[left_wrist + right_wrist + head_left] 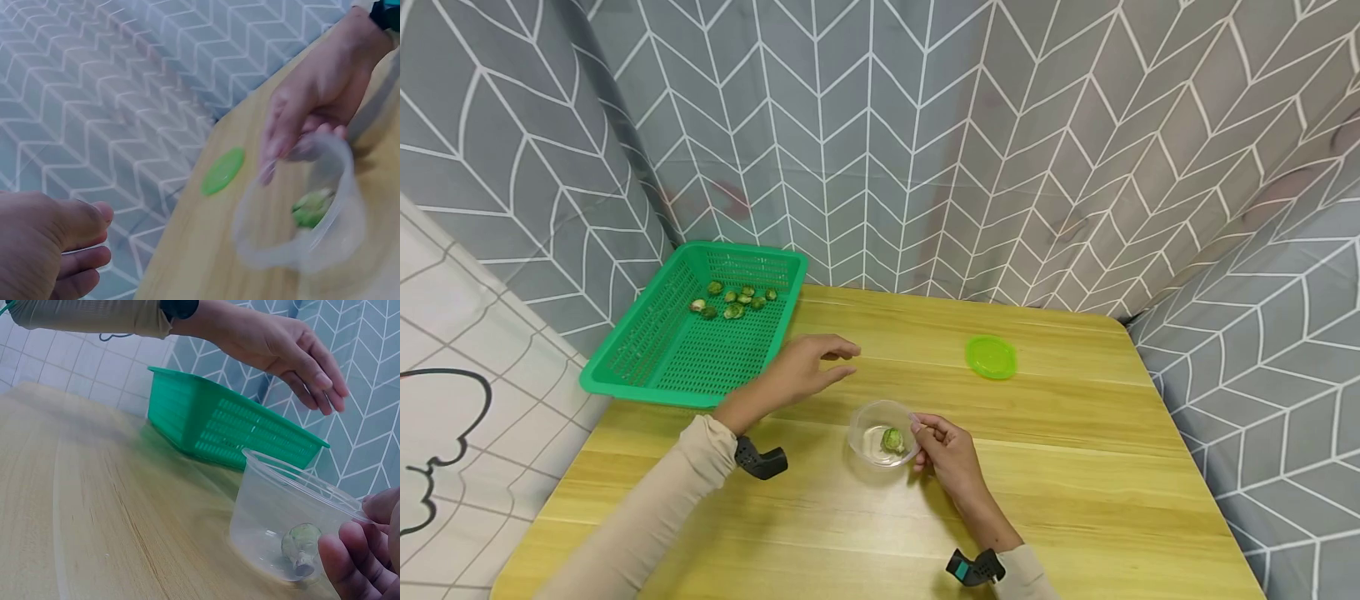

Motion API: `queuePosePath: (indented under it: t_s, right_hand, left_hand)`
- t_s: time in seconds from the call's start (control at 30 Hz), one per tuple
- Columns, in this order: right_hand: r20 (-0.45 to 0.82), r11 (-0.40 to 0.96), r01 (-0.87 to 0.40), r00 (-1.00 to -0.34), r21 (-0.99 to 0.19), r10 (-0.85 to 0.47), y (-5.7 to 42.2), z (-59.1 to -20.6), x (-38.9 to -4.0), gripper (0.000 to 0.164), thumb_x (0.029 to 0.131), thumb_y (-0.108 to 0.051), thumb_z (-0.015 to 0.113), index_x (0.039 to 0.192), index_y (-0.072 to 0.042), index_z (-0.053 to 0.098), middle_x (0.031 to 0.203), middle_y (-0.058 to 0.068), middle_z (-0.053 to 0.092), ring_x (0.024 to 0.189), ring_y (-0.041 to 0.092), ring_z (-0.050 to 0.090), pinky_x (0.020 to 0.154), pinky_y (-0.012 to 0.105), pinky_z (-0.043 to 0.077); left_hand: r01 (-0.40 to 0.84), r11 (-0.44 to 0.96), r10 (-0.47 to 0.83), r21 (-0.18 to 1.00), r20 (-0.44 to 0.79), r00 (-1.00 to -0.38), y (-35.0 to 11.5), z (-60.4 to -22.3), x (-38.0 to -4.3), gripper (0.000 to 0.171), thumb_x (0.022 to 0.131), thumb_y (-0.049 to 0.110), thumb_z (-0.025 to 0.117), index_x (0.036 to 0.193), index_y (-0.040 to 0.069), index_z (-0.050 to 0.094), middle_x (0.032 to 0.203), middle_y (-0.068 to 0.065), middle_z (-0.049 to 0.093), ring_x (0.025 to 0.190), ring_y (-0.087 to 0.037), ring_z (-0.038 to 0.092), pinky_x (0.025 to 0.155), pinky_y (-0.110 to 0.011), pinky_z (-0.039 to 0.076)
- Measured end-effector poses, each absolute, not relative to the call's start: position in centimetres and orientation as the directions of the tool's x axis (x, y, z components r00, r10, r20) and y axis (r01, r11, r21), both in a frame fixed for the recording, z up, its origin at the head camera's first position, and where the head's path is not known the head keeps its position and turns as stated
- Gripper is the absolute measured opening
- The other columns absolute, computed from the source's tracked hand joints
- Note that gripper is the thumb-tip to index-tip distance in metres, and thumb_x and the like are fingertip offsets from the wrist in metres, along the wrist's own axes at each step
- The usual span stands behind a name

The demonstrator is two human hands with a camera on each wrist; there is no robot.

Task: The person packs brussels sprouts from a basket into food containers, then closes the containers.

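Observation:
A clear round plastic tub (pixel 867 450) stands on the table with one Brussels sprout (pixel 892 440) lying on its bottom. My right hand (pixel 951 457) pinches the tub's rim on its right side, thumb at the top edge and fingers against the outside wall. Raised above the table, my left hand (pixel 808 365) is between the green basket (pixel 597 377) and the tub. Its fingers are relaxed, and nothing shows between them in the left wrist view. Several more Brussels sprouts (pixel 733 311) lie toward the far end of the basket.
A bright green lid (pixel 991 357) lies flat on the wooden table (pixel 1075 467), behind and to the right of the tub. Along the table's back edge hangs a grey patterned curtain (pixel 895 150). The basket occupies the table's left back corner.

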State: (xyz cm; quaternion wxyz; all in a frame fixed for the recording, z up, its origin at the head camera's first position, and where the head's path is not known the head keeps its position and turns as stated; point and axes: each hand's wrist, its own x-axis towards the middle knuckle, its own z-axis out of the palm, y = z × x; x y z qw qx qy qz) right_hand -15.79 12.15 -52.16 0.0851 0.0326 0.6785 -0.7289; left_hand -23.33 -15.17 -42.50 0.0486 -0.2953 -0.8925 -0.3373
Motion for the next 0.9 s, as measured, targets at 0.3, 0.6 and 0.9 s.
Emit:
queuePosePath:
  t_s: [0.3,0.6,0.9]
  right_hand:
    - [-0.159,-0.046,0.163,-0.984,-0.986,-0.077,12.2,-52.1,-16.0,0.028,0.097,-0.016,0.070,0.120,0.000,0.071,0.075,0.012,0.061,0.054,0.012,0.059,0.052,0.029,0.059]
    - [-0.161,-0.033,0.164,-0.984,-0.986,-0.076,12.4,-52.0,-16.0,0.029,0.097,-0.017,0.070,0.120,0.000,0.071,0.076,0.013,0.061,0.055,0.012,0.059,0.053,0.030,0.060]
    - [-0.148,-0.032,0.151,-0.986,-0.988,-0.078,12.4,-52.1,-15.9,0.032,0.097,-0.018,0.070,0.122,0.002,0.069,0.074,0.009,0.061,0.056,0.012,0.060,0.054,0.033,0.061]
  left_hand:
    - [0.493,0.642,0.396,0.586,0.297,-0.869,-20.2,-41.6,-25.2,0.032,0.095,0.017,0.073,0.124,0.005,0.071,0.123,-0.012,0.071,0.108,-0.031,0.069,0.092,-0.049,0.057]
    - [0.425,0.717,0.311,0.553,0.291,-0.905,-25.3,-41.8,-27.4,0.034,0.094,0.017,0.074,0.126,0.006,0.070,0.124,-0.012,0.070,0.110,-0.032,0.067,0.100,-0.055,0.049]
    - [0.367,0.784,0.255,0.500,0.280,-0.926,-29.7,-44.0,-29.3,0.035,0.095,0.016,0.073,0.126,0.003,0.068,0.122,-0.019,0.070,0.108,-0.037,0.068,0.089,-0.055,0.055]
